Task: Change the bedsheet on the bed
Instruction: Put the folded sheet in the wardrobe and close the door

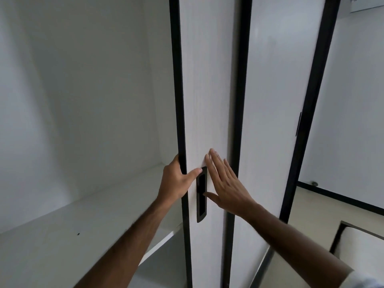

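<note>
Bedsheet unseen; wardrobe door being handled.
Left hand wrapped round door's black edge for pull; right hand flat against panel beside handle, holding nothing.

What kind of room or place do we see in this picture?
Probably a bedroom, at a built-in wardrobe. A white sliding door with a black frame and a recessed handle is gripped at its edge by the left hand; the right hand presses flat on it. A white shelf shows inside.

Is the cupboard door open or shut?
Open. The door is slid aside, showing a white shelf. The left hand grips its edge.
</note>
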